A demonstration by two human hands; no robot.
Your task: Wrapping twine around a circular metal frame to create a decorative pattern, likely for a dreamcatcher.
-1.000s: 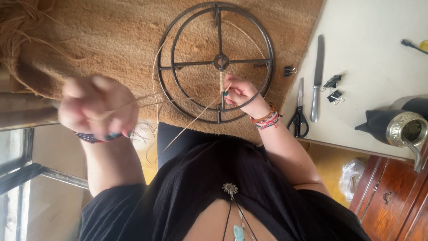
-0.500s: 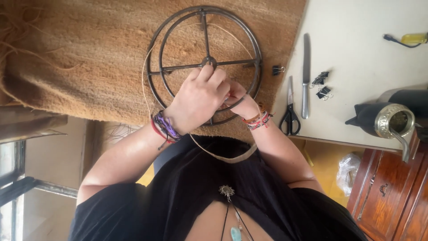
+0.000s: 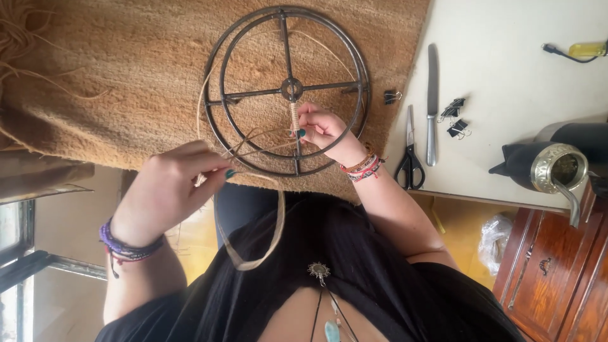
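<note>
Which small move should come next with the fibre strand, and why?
Probably the left hand should draw the strand taut. It hangs in a slack loop below the metal ring frame, while the right hand pins the wrapped part on the spoke.

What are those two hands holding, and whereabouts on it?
The left hand pinches a tan raffia strand at its loose stretch; the right hand pinches the wrapped spoke of the round dark metal frame.
</note>
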